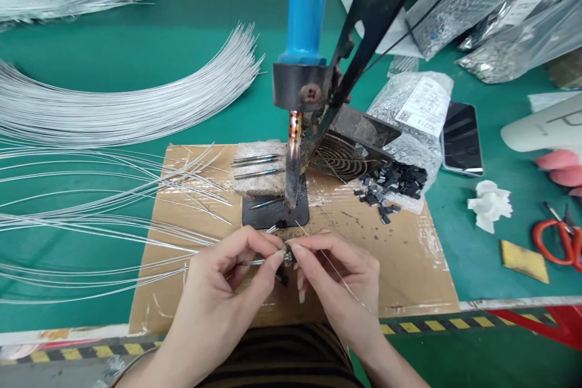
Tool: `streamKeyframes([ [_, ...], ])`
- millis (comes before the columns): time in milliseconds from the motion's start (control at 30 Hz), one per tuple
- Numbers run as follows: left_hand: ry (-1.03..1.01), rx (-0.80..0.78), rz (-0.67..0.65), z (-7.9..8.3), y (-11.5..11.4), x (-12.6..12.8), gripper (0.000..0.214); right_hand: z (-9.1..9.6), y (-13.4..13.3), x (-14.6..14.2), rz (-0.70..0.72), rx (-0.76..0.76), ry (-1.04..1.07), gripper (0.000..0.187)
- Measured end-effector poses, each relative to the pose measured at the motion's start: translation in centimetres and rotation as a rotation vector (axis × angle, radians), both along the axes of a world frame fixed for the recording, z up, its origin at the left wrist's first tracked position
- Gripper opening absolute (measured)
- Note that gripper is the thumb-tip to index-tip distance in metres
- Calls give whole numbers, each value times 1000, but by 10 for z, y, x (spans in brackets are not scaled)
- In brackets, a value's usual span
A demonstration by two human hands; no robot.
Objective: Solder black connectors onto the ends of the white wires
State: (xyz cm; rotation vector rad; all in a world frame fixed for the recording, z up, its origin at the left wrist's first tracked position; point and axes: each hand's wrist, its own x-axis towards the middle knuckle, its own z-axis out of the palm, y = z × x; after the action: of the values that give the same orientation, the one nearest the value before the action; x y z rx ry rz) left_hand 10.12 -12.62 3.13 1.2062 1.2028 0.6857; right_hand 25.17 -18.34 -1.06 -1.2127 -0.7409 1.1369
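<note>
My left hand (230,279) pinches the end of a thin grey wire (136,257) that runs off to the left. My right hand (339,276) pinches a small dark part (287,256) against that wire end, and a fine strand of solder wire (334,271) lies across its fingers. Both hands meet over the taped cardboard sheet (409,267), just in front of the black base plate (273,211). Above the plate hangs the tip of a blue-handled soldering iron (293,157), fixed upright in a dark bracket.
Bundles of grey wires (113,109) fan across the green table at left. A torn bag spills small black parts (393,185) at right, near a phone (461,138), crumpled tissue (490,205), a yellow sponge (524,259) and red scissors (559,244). Several tinned wires (257,165) rest on a pad.
</note>
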Motion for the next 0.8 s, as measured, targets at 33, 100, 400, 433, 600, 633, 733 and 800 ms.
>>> streamKeyframes([
  [33, 4, 3, 4, -1, 0, 0, 14, 0, 0, 0, -1, 1, 2, 10],
  [100, 9, 10, 8, -2, -1, -1, 15, -1, -2, -1, -4, 1, 2, 10],
  [400, -15, 34, 2, -4, -3, -1, 17, -1, -1, 1, -3, 17, -53, 12],
  [433, -18, 33, 3, -4, -2, 0, 17, -1, -1, 1, -2, 22, -73, 12],
  [600, 21, 39, 8, -6, -1, -1, 15, -2, -7, 6, 15, 16, -303, 25],
  [633, 39, 56, 15, -7, -1, -1, 15, -3, -9, 7, 10, 1, -347, 29],
  [733, 83, 91, 36, -9, 0, 0, 13, -5, -13, 11, -23, -25, -424, 37],
  [800, 101, 93, 30, -10, 1, 1, 13, -4, -14, 14, -30, 2, -473, 39],
])
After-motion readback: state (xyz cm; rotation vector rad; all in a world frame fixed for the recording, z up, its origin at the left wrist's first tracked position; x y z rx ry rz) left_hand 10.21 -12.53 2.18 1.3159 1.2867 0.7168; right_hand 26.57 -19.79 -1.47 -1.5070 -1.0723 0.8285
